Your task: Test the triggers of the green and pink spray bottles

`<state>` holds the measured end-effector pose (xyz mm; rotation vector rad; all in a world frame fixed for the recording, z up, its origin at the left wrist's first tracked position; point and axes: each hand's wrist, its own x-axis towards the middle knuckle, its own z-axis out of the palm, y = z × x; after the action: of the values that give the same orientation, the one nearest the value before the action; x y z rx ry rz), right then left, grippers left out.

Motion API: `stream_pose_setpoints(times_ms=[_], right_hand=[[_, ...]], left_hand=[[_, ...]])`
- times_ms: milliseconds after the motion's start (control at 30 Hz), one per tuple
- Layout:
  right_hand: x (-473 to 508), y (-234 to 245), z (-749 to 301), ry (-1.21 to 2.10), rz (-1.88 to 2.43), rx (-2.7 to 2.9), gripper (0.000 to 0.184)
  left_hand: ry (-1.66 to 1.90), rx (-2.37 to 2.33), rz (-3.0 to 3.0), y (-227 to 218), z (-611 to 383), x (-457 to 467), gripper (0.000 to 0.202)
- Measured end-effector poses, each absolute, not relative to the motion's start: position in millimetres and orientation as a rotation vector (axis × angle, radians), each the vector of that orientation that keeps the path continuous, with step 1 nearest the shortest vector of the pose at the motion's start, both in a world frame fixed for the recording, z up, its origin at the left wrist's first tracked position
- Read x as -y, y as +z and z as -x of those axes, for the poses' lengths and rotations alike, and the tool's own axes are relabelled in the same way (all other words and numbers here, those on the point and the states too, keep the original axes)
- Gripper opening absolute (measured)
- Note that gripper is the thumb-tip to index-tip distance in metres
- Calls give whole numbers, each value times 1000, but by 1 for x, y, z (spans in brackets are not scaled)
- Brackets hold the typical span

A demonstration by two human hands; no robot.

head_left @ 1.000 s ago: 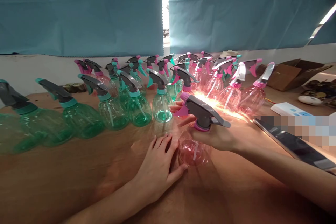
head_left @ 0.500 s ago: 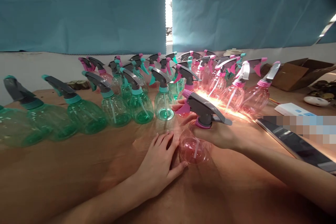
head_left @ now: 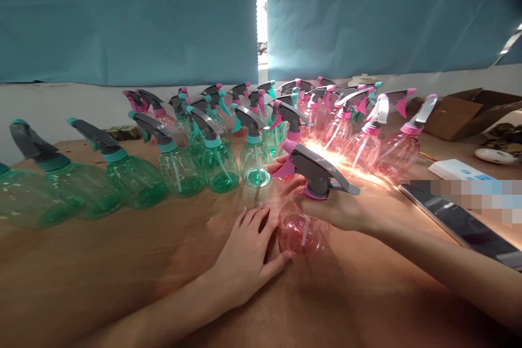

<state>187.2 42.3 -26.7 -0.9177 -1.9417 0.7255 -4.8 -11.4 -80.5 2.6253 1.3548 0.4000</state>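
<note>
A clear pink spray bottle (head_left: 302, 234) with a grey and pink trigger head stands upright in front of me on the wooden table. Around the far side of its neck and shoulder curls my right hand (head_left: 338, 209), partly hidden behind the bottle, its fingertips showing to the left. My left hand (head_left: 248, 247) lies flat on the table with fingers spread, close against the bottle's left side; its thumb tip is at the base. Just beyond is a green spray bottle (head_left: 255, 160), and another pink-headed one (head_left: 291, 117) stands behind the held bottle.
Green spray bottles (head_left: 138, 182) line the left, and several pink ones (head_left: 361, 149) stand at the right in bright light. On the right lie a phone (head_left: 457, 223), a white box (head_left: 459, 169), a white oval object (head_left: 494, 156) and an open cardboard box (head_left: 460, 114). Blue blinds (head_left: 130, 22) hang behind.
The view has turned very slightly. Both hands and the pink spray bottle stay where they were.
</note>
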Motion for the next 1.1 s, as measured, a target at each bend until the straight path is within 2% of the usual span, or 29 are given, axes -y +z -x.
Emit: stream_pose_setpoints(times_ms=[133, 500, 667, 833, 1000, 1100], right_hand=[[-43, -27, -188, 725, 940, 1967, 34], [-39, -15, -184, 837, 827, 1916, 57], [-39, -14, -185, 900, 816, 1921, 59], [-39, -10, -187, 943, 783, 1947, 51], [-40, -9, -187, 798, 832, 1950, 25], [-40, -10, -187, 822, 837, 1913, 18]], left_hand=[[381, -1360, -2618, -80, 5, 12, 46], [397, -1361, -2616, -81, 6, 11, 46], [374, -1364, -2614, -80, 5, 11, 47], [418, -1350, -2626, -81, 5, 11, 45], [436, -1355, -2627, -82, 6, 12, 43], [425, -1355, -2621, -82, 6, 12, 42]])
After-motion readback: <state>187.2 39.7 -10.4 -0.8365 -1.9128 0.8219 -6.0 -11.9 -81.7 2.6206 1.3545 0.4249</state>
